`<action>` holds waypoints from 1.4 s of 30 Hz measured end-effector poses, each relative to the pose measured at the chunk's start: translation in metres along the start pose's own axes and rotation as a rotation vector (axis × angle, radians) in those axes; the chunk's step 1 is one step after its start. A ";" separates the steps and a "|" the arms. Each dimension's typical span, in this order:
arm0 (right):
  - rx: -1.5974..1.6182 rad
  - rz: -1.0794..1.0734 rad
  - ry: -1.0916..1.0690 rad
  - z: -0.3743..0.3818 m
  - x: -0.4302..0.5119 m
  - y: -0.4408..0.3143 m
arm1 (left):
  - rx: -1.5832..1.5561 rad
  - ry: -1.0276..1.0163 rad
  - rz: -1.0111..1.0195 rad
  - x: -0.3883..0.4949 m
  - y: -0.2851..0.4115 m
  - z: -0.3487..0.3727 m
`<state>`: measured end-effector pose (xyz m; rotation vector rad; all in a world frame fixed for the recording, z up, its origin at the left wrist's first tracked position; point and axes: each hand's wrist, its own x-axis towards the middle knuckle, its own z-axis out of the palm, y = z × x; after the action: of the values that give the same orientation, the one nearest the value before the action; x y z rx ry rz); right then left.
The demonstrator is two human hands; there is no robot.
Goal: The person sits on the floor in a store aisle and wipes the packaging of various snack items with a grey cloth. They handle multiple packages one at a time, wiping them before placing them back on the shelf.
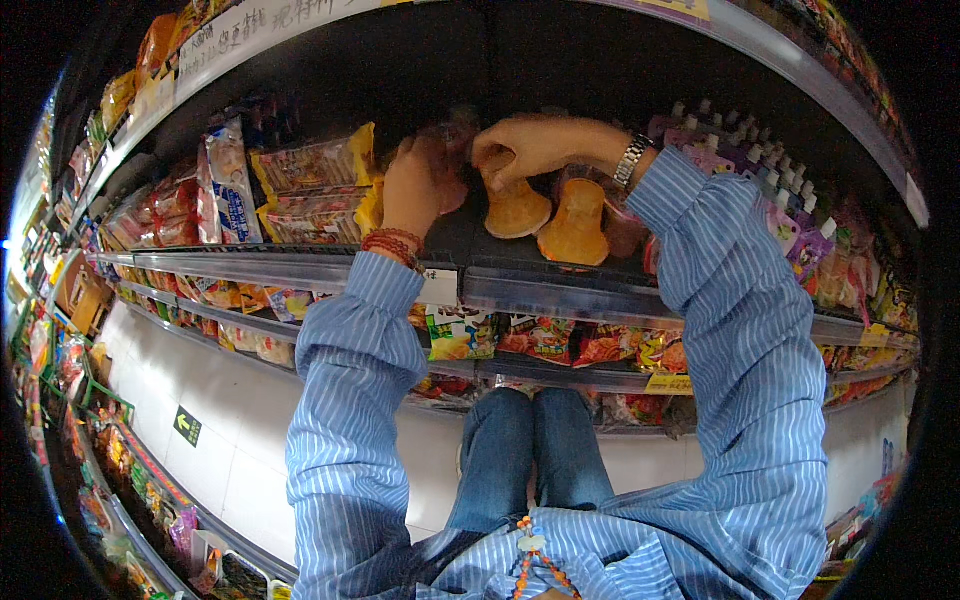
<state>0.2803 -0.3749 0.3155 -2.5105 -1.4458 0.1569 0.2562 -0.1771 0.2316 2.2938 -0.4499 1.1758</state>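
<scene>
Both of my hands reach into a dark store shelf [555,289]. My left hand [424,176], with red bead bracelets at the wrist, is raised by some dim, clear-wrapped items; its fingers are blurred and what it holds cannot be told. Beside it, my right hand [525,146], with a metal watch [633,160] at the wrist, bends down with its fingertips at the top of a brown, pear-shaped packaged item [517,210]. A second such item [576,223] stands just right of it. Whether the right fingers grip the first item is unclear.
Yellow-edged snack packs [315,165] lie left of my hands. Spouted purple pouches [780,180] stand at the right. Snack bags [461,334] fill the lower shelf. The upper shelf's edge [300,30] curves above my hands. My knees [532,442] are below, near the shelf front.
</scene>
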 end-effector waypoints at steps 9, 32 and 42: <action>0.039 -0.025 0.183 0.002 -0.012 0.003 | -0.227 -0.109 -0.003 0.008 0.014 -0.024; 0.040 0.051 0.103 0.011 -0.080 -0.014 | 0.050 -0.478 0.180 -0.009 0.004 -0.064; -0.057 -0.045 0.030 0.020 -0.087 -0.005 | -0.113 -0.539 0.002 -0.012 0.022 -0.081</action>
<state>0.2279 -0.4445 0.2952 -2.5108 -1.5144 0.0708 0.1851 -0.1470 0.2681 2.4898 -0.6902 0.4979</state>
